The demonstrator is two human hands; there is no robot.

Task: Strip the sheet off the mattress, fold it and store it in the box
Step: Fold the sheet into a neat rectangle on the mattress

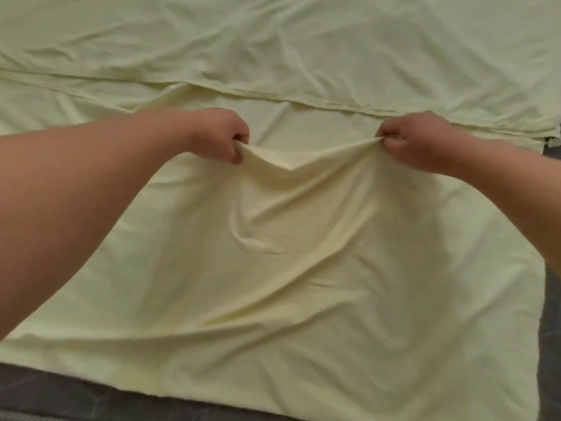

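A pale yellow sheet [303,268] lies spread over the dark grey mattress [60,393] and fills most of the view. It is folded over in layers, with hemmed edges running across the upper middle. My left hand [218,135] pinches a raised bunch of the top layer. My right hand [416,141] pinches the same layer about a forearm's length to the right. The cloth between them sags in a shallow curve and is lifted off the layer beneath. No box is in view.
Bare mattress shows along the bottom left edge and down the right side [552,299]. The far half of the sheet [273,41] lies wrinkled across the top of the view.
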